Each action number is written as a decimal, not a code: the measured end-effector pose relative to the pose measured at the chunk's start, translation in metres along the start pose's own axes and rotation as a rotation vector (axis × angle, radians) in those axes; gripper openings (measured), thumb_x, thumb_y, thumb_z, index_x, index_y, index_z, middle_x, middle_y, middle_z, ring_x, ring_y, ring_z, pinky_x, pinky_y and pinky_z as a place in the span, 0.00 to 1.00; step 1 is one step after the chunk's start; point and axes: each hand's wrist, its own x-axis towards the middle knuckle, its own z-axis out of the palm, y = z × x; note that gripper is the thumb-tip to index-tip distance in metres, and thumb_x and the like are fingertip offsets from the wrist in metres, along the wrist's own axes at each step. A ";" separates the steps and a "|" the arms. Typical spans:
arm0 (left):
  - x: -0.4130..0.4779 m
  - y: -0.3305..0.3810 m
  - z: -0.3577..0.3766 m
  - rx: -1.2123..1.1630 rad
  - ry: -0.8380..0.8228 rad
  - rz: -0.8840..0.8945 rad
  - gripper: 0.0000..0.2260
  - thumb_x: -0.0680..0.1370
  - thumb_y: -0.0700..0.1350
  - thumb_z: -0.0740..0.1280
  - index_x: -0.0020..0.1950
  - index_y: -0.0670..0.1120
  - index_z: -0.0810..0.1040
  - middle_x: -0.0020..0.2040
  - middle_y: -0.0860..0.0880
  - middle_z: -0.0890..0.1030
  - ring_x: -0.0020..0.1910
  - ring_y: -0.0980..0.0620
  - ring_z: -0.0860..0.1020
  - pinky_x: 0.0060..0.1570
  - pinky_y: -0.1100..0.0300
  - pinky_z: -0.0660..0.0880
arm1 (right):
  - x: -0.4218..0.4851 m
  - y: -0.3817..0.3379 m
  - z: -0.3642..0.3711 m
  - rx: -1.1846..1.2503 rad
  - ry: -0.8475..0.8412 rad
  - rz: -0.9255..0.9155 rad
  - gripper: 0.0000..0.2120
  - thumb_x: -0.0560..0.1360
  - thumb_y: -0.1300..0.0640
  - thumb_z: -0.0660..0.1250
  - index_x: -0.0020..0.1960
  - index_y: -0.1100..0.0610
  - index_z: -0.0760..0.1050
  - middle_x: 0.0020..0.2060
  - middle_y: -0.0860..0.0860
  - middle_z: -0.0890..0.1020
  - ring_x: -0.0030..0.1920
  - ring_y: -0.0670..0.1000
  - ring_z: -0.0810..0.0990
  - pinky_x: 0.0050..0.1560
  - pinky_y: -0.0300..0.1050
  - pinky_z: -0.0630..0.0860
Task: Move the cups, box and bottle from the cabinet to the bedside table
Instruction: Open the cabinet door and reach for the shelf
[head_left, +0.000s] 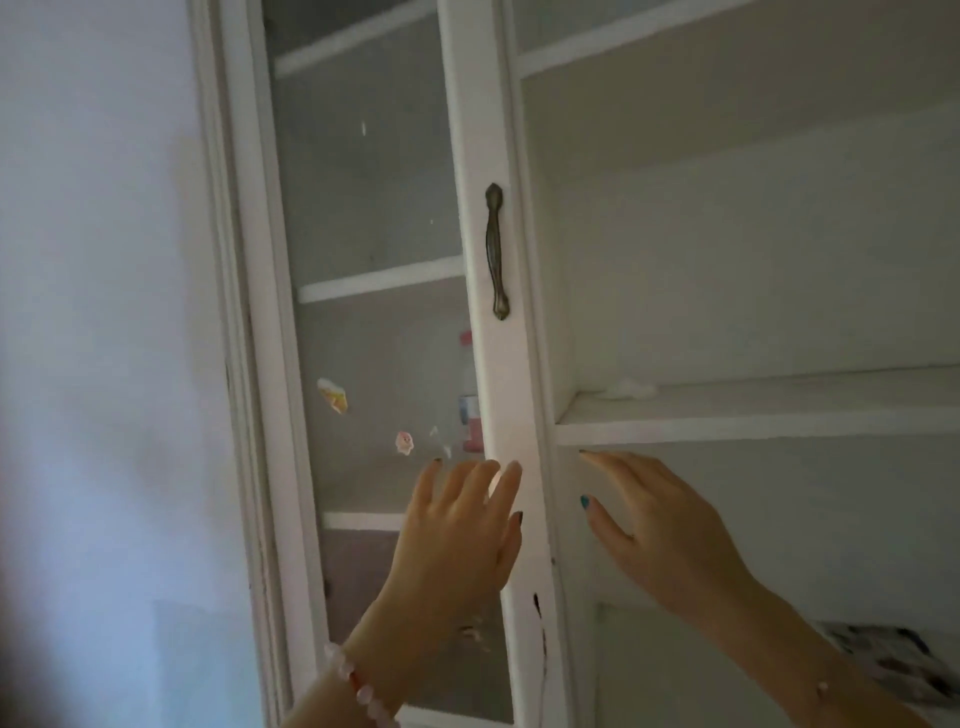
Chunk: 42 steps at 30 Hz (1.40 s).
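A white cabinet fills the view, with a glass door (493, 364) on the left and open shelves on the right. Behind the glass stands a clear bottle (469, 395) with a red cap and a red-and-blue label, partly hidden by the door frame. My left hand (457, 535) is spread flat against the glass and the door's inner frame, holding nothing. My right hand (660, 535) reaches with fingers apart under the edge of the open shelf (753, 421), also holding nothing. No cups or box are in sight.
A dark metal handle (496, 249) is fixed to the door frame above my left hand. Small stickers (332, 395) cling to the glass. Something small and white (628, 387) lies on the open shelf. A patterned cloth (883, 660) shows at lower right. A bare wall (104, 312) is on the left.
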 end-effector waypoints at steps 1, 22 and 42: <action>0.014 -0.010 -0.001 0.029 0.021 0.032 0.20 0.71 0.52 0.71 0.59 0.45 0.77 0.54 0.46 0.82 0.52 0.45 0.81 0.54 0.42 0.76 | 0.010 0.000 -0.001 -0.004 0.023 -0.004 0.22 0.73 0.47 0.54 0.58 0.56 0.77 0.51 0.50 0.82 0.49 0.50 0.81 0.47 0.38 0.70; 0.186 -0.092 -0.048 0.828 -0.024 0.396 0.23 0.79 0.49 0.56 0.73 0.44 0.61 0.73 0.47 0.64 0.73 0.43 0.60 0.70 0.41 0.55 | 0.084 0.001 -0.011 -0.112 0.091 -0.041 0.22 0.71 0.48 0.53 0.57 0.55 0.76 0.45 0.49 0.82 0.45 0.52 0.80 0.38 0.40 0.73; 0.109 -0.133 -0.155 0.703 0.188 0.505 0.17 0.69 0.42 0.68 0.58 0.41 0.77 0.58 0.45 0.80 0.51 0.41 0.78 0.53 0.48 0.73 | 0.022 -0.057 -0.025 0.092 -0.076 -0.105 0.19 0.76 0.52 0.63 0.66 0.55 0.70 0.61 0.51 0.77 0.60 0.51 0.75 0.56 0.39 0.66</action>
